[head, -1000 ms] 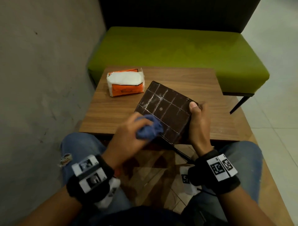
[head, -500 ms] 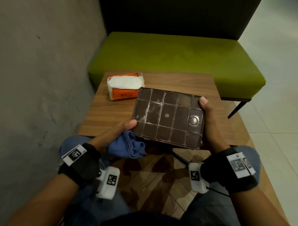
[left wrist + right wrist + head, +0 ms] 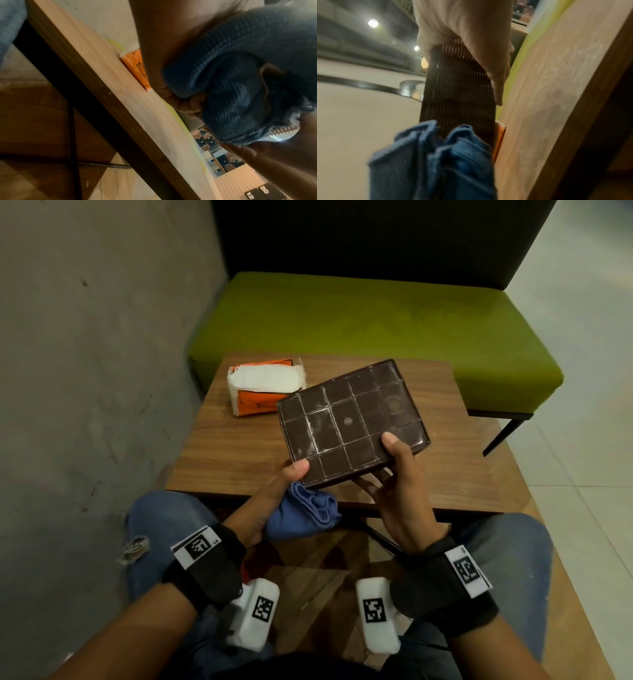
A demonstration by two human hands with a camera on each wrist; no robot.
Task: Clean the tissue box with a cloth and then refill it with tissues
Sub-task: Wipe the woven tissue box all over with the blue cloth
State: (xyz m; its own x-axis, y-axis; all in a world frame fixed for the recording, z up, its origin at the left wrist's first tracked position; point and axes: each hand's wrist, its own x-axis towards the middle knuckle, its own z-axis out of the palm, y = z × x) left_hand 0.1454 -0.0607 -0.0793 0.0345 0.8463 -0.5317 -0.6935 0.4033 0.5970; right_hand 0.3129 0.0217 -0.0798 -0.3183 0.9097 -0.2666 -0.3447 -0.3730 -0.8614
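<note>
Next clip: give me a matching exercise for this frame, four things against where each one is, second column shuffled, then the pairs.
Things:
1. tissue box
2. cloth
3. tissue pack
4. bench

Places:
A. lying on the table
B. beyond the table, against the dark backrest
C. bunched in the left hand
D. held above the table by both hands, the right hand at its near edge

Pairs: 1-D, 2-C, 3-A, 4-B

Wooden table (image 3: 239,446) placed beside grey wall (image 3: 85,354); green bench (image 3: 376,330) with dark backrest (image 3: 376,237) behind; tiled floor (image 3: 582,474) seen at right.
</note>
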